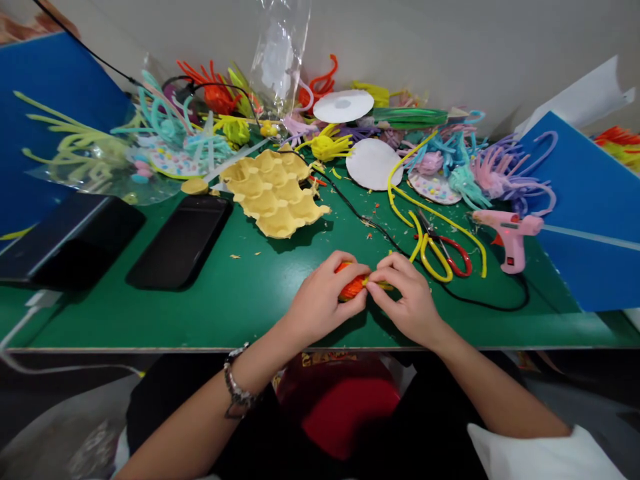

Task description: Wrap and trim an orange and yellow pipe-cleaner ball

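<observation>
Near the front edge of the green table, my left hand (327, 293) is closed around an orange bundle of pipe cleaners (351, 288), partly hidden by the fingers. My right hand (407, 300) pinches a yellow pipe cleaner (384, 285) at the bundle's right side, thumb and forefinger pressed together. Both hands meet there, fingertips almost touching. Right of them lie scissors (450, 257) with red and yellow handles. Long yellow pipe cleaners (440, 215) stretch past the scissors.
A yellow egg carton piece (275, 193) lies ahead, with a black phone (181, 241) to its left. At right stands a pink glue gun (511, 233), its black cord crossing the green table (270, 300). White discs (373, 163) and several colourful pipe cleaner bundles line the back. Blue panels (590, 213) flank the table.
</observation>
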{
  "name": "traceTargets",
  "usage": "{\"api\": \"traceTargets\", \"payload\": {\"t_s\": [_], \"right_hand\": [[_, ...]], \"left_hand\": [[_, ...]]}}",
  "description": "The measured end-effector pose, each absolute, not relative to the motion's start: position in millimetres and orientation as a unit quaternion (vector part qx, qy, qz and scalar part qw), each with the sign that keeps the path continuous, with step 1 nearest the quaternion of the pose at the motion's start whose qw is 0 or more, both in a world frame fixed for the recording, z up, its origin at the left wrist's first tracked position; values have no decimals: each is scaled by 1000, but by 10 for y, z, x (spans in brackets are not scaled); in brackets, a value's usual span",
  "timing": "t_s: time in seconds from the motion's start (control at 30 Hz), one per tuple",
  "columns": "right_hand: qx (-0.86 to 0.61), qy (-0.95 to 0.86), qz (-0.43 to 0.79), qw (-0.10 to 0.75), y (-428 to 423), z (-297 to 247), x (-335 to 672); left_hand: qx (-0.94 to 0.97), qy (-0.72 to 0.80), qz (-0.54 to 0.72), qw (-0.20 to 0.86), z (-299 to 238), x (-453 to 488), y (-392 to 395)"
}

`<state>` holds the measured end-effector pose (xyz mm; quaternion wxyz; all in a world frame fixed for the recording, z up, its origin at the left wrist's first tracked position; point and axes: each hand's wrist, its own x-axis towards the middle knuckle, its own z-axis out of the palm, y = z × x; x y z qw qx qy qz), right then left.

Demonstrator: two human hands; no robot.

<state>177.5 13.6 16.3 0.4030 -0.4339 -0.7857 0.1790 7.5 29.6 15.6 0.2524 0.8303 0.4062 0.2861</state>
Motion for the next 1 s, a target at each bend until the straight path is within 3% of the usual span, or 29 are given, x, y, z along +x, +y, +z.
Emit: {"api": "traceTargets", "payload": {"t_s": [0.3, 0.5, 0.7, 0.87, 1.0], "right_hand": [[-418, -766, 261, 413, 130, 155, 1727], [-449, -733, 276, 430, 140, 168, 1727], [-453, -733, 278, 424, 110, 153, 1746], [-355, -828, 173, 397, 132, 147, 1817], [-288, -877, 156, 352, 145, 146, 1882]], "left_hand": [[839, 412, 263, 239, 141, 63, 286], [788, 387, 321, 355, 183, 80, 297], [778, 367, 317, 399, 204, 72, 303], [753, 381, 300, 444, 240, 60, 302], [712, 386, 281, 516, 292, 8, 323]]}}
